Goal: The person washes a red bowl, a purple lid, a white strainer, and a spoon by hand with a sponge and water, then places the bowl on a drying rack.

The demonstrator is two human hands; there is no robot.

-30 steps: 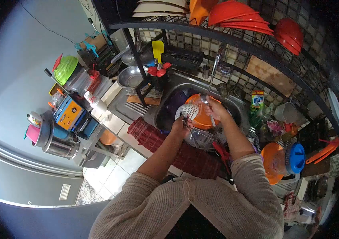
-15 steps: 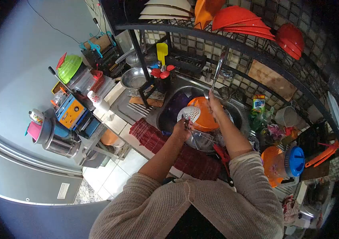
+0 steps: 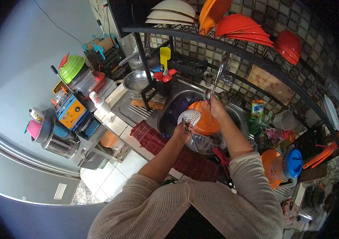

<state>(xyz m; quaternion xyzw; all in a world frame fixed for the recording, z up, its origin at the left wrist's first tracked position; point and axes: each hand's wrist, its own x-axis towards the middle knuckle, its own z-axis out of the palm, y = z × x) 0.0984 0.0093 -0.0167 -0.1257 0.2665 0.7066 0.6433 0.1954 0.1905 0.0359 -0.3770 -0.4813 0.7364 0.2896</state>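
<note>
My left hand (image 3: pixel 182 132) is closed around several thin metal utensils (image 3: pixel 193 140) over the near side of the sink (image 3: pixel 164 126). A pale perforated skimmer head (image 3: pixel 189 117) shows just above that hand; whether its handle is in the grip cannot be made out. Under the faucet (image 3: pixel 221 68), my right hand (image 3: pixel 216 106) is closed on a metal spoon (image 3: pixel 207 95), its rounded end upward. Behind and between the hands sits an orange basin (image 3: pixel 204 124) in the sink. Clear containers (image 3: pixel 207 143) lie below it, partly hidden by my arms.
A dark red cloth (image 3: pixel 169 153) covers the counter's front edge, with a red-handled tool (image 3: pixel 221 156) beside it. Overhead runs a black dish rack (image 3: pixel 233 44) with bowls. A blue-lidded container (image 3: pixel 293 164) and a yellow-green detergent pack (image 3: pixel 258 108) stand right; a steel bowl (image 3: pixel 137 81) sits left.
The view has shifted slightly. My right hand has drawn a little down from the faucet, and the spoon's rounded end shows more. My left hand keeps its hold, almost unmoved.
</note>
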